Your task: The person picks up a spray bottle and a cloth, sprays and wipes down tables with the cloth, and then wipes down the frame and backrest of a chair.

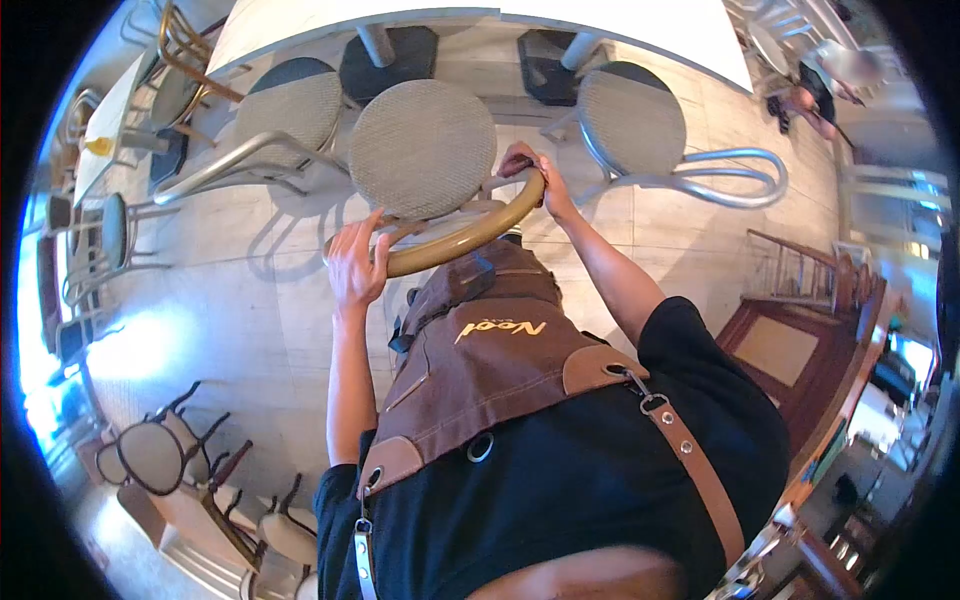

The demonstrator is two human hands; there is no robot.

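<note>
The left grip [356,262] and right grip [549,188] are holding opposite ends of the glossy tan curved back rail [470,238] of a chair [420,185] whose round grey woven seat [423,140] is hiding its underframe. It is facing a white straight-edged counter [640,22] running out of view.

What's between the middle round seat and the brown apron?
The curved golden-brown chair back lies between the seat and the apron, with the left hand and right hand on it, as the head view shows.
</note>
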